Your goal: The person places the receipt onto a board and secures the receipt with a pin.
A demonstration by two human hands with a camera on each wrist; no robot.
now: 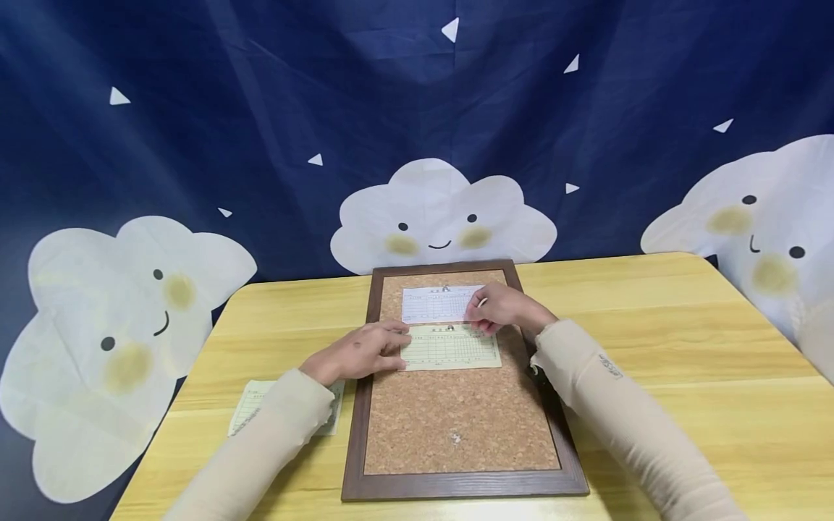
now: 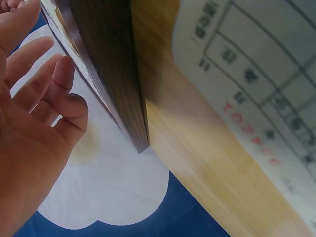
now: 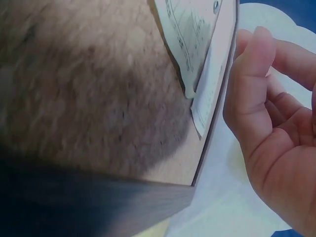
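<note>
A framed cork board (image 1: 456,412) lies on the table, with a white printed form slip (image 1: 430,307) near its far end. Just below that, a pale yellow form slip (image 1: 449,351) lies on the cork. Each slip has a small shiny pin-like piece at its top middle. My left hand (image 1: 365,351) rests with loosely bent fingers at the yellow slip's left edge. Over the white slip's lower right corner is my right hand (image 1: 502,307), its fingers curled and thumb close to the forefinger; I cannot tell whether it pinches anything.
Another pale form slip (image 1: 329,420) lies on the wooden table (image 1: 691,340) left of the board, partly under my left sleeve. A small clump of pale shiny bits (image 1: 455,438) sits on the lower cork. Behind the table hangs a dark blue cloth (image 1: 391,87) with clouds.
</note>
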